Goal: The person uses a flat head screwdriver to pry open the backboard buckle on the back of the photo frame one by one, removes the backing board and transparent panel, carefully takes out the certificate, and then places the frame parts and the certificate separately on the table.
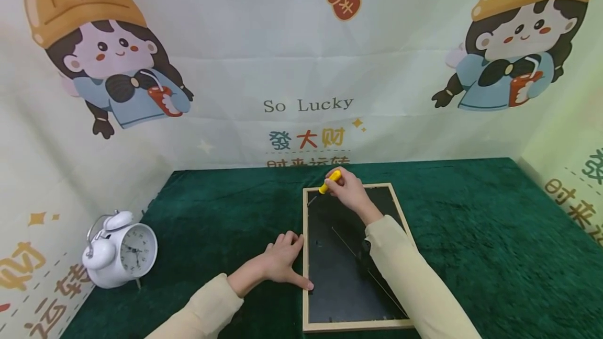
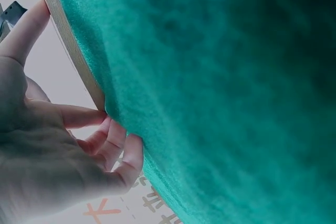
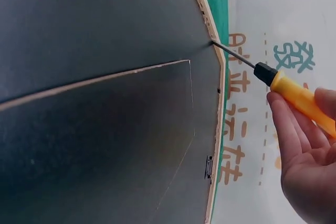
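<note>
A picture frame (image 1: 358,325) with a pale wooden rim lies on the green cloth, its black backing board (image 1: 334,281) facing up. My right hand (image 1: 349,192) grips a screwdriver (image 3: 299,98) by its yellow handle. The screwdriver's metal tip touches the inner edge of the rim, near the far left corner in the head view. At the frame's left side, my left hand (image 1: 282,260) rests with its thumb on the rim and its fingers against the outer side. In the left wrist view, those fingers (image 2: 134,153) are slightly bent at the cloth.
A white twin-bell alarm clock (image 1: 118,250) stands at the left of the green cloth (image 1: 226,208). Behind it hangs a printed backdrop (image 1: 235,67). Small metal tabs (image 3: 209,167) sit along the rim, and a stand flap (image 3: 105,124) lies on the backing.
</note>
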Demonstrator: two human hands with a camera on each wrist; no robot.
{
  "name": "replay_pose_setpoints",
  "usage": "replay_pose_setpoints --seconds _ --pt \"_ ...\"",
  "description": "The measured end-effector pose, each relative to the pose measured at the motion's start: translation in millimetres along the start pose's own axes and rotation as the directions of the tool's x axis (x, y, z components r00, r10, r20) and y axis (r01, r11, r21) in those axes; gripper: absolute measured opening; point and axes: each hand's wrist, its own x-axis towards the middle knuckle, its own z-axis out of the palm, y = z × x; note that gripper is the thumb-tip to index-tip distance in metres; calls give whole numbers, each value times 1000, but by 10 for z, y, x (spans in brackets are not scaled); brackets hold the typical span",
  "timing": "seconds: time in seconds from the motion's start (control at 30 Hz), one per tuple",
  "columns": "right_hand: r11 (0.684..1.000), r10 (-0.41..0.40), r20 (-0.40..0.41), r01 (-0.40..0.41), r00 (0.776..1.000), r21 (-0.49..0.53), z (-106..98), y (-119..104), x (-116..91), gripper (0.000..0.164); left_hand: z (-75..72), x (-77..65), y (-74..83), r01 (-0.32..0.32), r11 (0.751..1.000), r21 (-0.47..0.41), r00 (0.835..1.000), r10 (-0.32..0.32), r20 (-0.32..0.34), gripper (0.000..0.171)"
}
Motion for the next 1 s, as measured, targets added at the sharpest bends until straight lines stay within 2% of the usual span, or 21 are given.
replay_pose_setpoints --seconds 0.17,0.3,0.47,0.67,0.8,0.9,1.0 --pt "1000 -12 27 13 1000 -12 15 -53 25 23 -14 -12 12 3 1000 -3 1000 -3 5 107" --pt "993 -50 47 55 998 -104 59 -143 56 21 -18 -13 12 7 1000 -3 1000 -7 10 107" --pt "963 -83 36 90 996 -253 148 -258 91 17 -21 -12 18 4 1000 5 1000 -4 6 106" --pt "918 -107 -11 95 994 -384 311 -388 94 24 -29 -29 13 2 1000 -4 1000 -2 12 106" --pt "888 -133 1 120 991 -444 381 -458 80 25 -30 -26 13 -3 1000 -2 1000 3 14 105" --pt "899 -125 10 117 992 -423 335 -431 76 25 -29 -19 22 -4 1000 -2 1000 4 15 106" --pt "942 -94 10 93 995 -322 218 -346 69 24 -33 -9 29 1 1000 -1 1000 -1 10 106"
